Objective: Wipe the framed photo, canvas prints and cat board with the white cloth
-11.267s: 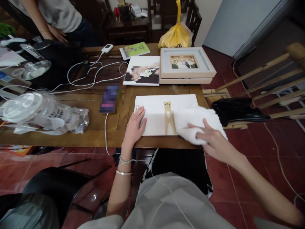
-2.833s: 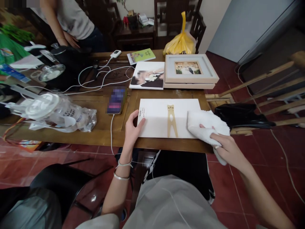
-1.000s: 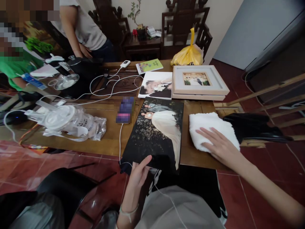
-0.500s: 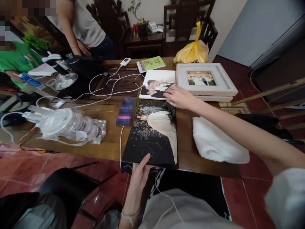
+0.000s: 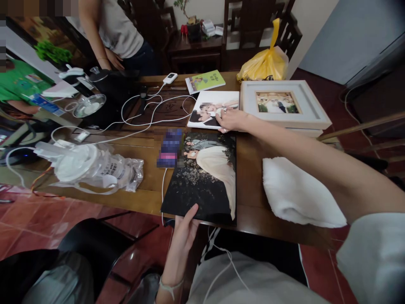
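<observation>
My left hand [image 5: 186,226] grips the near edge of a dark photo panel [image 5: 202,181], thumb on top and fingers underneath. The panel shows a couple in wedding clothes and overhangs the table edge slightly. Beyond it lies a white photo panel [image 5: 198,118] with another couple's picture. On that one's near right corner is my right hand [image 5: 232,119], its fingers bent and close together; the fingertips' undersides are hidden. A light wooden picture frame [image 5: 303,116] lies right beside the white panel. Left of the dark panel rests a phone [image 5: 171,147] on a charging cable.
A folded white towel [image 5: 297,192] lies on the wooden table [image 5: 249,202] at right. Bagged plastic cups [image 5: 95,166] and a tangled white cable [image 5: 148,124] are at left. A booklet [image 5: 205,82] and a yellow bag [image 5: 264,65] sit behind. One person [image 5: 120,36] stands across the table.
My right hand has slid a little leftward and away from me, farther onto the white photo panel. My left hand keeps its hold on the dark panel. The view has shifted slightly.
</observation>
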Tool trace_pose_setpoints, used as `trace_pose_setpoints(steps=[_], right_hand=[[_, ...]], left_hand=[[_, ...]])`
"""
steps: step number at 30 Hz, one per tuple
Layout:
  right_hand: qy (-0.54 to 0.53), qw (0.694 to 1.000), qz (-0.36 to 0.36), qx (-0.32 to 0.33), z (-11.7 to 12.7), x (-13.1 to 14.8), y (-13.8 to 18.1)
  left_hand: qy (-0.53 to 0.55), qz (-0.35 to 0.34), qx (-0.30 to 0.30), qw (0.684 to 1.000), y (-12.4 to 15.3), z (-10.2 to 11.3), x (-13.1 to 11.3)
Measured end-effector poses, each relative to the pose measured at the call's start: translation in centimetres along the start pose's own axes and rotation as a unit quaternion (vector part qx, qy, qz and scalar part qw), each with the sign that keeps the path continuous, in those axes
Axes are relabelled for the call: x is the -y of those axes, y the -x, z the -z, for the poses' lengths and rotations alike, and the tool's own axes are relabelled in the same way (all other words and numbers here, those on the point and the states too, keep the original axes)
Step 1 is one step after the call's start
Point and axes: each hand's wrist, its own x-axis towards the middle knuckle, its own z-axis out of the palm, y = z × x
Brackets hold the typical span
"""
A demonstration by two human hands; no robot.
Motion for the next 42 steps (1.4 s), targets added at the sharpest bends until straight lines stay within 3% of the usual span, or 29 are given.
trace_pose_setpoints(steps=[8, 14, 19, 26, 30, 36, 42], right_hand=[[0.031, 0.998, -0.034, 0.042, 4.8, 0.6, 0.8], [-0.005, 0.994, -0.1, -0.05, 5.2, 0.4, 1.7], [-0.026, 0.986, -0.113, -0.123, 5.4, 0.4, 2.6], [-0.017, 0.983, -0.097, -0.155, 6.9, 3.9, 5.5], [-0.014, 0.986, -0.072, -0.149, 6.1, 6.1, 6.5], [-0.022, 0.983, -0.098, -0.155, 3.8, 7.3, 6.2], [-0.037, 0.979, -0.12, -0.16, 1.6, 7.2, 5.1]], left_hand=[[-0.024, -0.035, 0.032, 0.999, -1.8, -0.9, -0.9], [0.007, -0.03, 0.065, 0.997, -3.3, -3.5, -2.1], [0.02, -0.034, 0.105, 0.994, -5.2, -6.1, -3.8], [0.018, 0.004, 0.177, 0.984, -9.5, -9.8, -5.6], [0.024, 0.022, 0.185, 0.982, -11.8, -13.0, -6.3], [0.075, 0.013, 0.206, 0.976, -14.5, -16.9, -7.0], [0.028, 0.0, 0.091, 0.995, -16.3, -18.4, -6.1]])
